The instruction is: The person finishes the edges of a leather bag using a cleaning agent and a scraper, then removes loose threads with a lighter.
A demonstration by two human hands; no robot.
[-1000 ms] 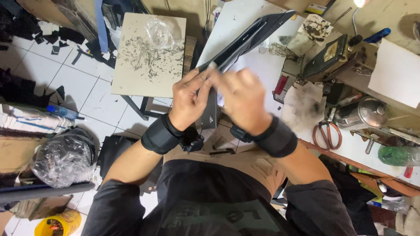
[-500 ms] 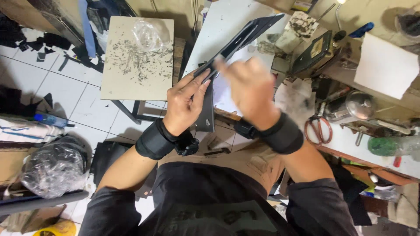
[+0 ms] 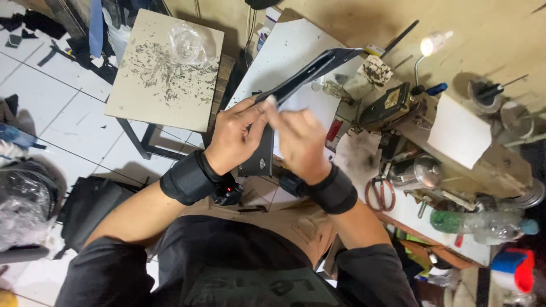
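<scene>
In the centre of the frame: your left hand (image 3: 236, 133) and your right hand (image 3: 301, 145) meet on a dark flat leather piece (image 3: 307, 74).
Piece: it is folded and slants up to the upper right, above the white sheet (image 3: 290, 51) on the surface.
Left fingers: clamped on the lower end of the piece, thumb on top.
Right fingers: blurred; together at the edge, on something small and white, I cannot tell what.
Change: compared with a moment ago, both hands sit a little lower and the piece tilts more steeply.
Meaning: you seem to be working along the edge, not finished.
Nearby: scissors (image 3: 380, 194) at the right, small table (image 3: 165, 68) at the upper left.
</scene>
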